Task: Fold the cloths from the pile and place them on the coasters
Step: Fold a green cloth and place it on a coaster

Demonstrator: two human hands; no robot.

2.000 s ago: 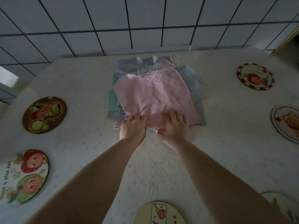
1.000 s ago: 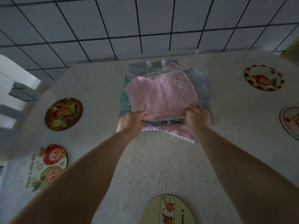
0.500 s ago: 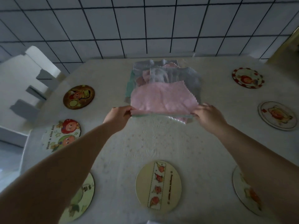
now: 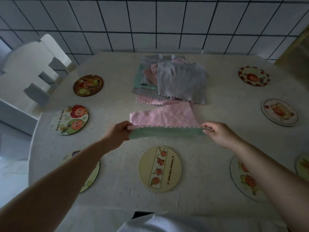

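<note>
At frame centre, left hand (image 4: 119,133) and right hand (image 4: 217,132) each pinch a near corner of the pink cloth (image 4: 163,118); long edge runs left-right, body trailing toward pile (image 4: 173,79).

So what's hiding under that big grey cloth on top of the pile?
Under the grey cloth, pink, green and grey edges peek out. How many cloths lie beneath is covered.
</note>
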